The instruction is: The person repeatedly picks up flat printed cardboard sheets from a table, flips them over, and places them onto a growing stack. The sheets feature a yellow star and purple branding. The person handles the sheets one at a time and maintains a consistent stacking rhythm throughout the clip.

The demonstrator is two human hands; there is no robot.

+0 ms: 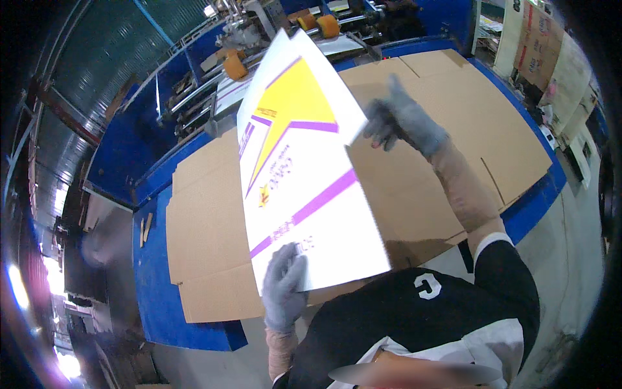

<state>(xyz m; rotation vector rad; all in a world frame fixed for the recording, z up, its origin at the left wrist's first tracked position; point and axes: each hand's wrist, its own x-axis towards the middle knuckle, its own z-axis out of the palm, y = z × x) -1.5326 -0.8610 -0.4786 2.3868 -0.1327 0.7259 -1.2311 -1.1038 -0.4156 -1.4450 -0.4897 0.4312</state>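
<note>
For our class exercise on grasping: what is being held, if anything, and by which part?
Printed white sheeting, near its lower left corner, in the left grip; the right grip looks open.

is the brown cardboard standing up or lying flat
Lying flat: the brown cardboard stretches across the blue table, with the printed sheet over it.

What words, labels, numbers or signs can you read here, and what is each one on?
I'll leave wording uncopied, but print shows on these:
White sheet: purple lettering, mostly small and blurred.
Black shirt: one bold white character, clear.
Brown cardboard panel, upper right: red print, too blurred to read.
Pale panel beside it: a dark character.
</note>
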